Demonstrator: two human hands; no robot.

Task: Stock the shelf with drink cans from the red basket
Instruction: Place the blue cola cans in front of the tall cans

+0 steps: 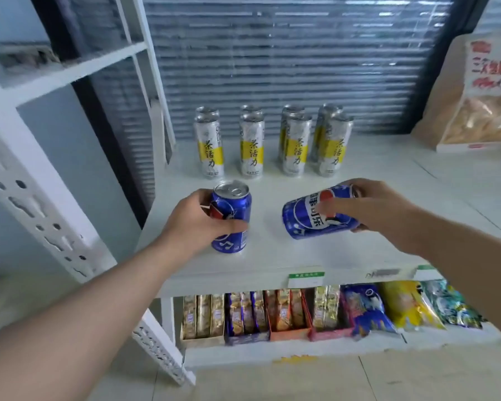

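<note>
Evidently, an upright blue metal drink can (232, 215) is clasped by the left grip (197, 218) on the white shelf (359, 253), likely starting a row before the tall white-and-yellow cans (252, 149). A second, tilted blue can (315, 217) is clasped by the right grip (379, 209), not yet righted.

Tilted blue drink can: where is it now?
Head view, right of centre: the right hand grips the tilted blue drink can over the white shelf, right of the upright blue can in the left hand.
</note>
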